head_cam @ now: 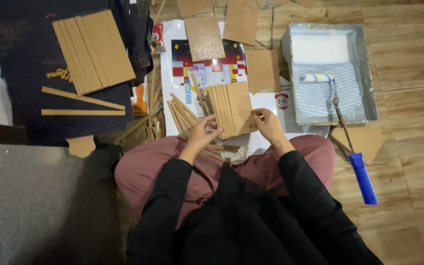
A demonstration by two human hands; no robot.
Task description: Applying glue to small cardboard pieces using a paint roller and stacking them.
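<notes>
A stack of thin brown rectangular fibreboard panels [232,109] is held over the lap, fanned slightly, tilted up off the printed white plastic sheet [212,68] on the floor. The left hand [203,132] is curled at the stack's lower left corner, fingers bent and narrow, thumb and fingertips pinched on the nearest panel edges. The right hand [267,123] is closed on the stack's right edge, fingers wrapped behind, thumb in front; grip is narrow, holding the panels. Loose thin brown fibreboard strips [182,112] are fanned just left of the stack, near the left hand, some under it. A second, larger stack of brown fibreboard panels [94,50] is laid on a black board [30,68] well to the left, with two long brown strips [82,105] below it. A flat brown square panel with a glossy speckled surface [204,38] is laid on the printed sheet above the held stack; a plain brown panel [262,71] sits just right of it. A grey metal paint tray [368,78] is seen to the right on the wooden floor, with a small white roller with a blue handle [364,177] resting in it, handle hanging out toward the right knee.
</notes>
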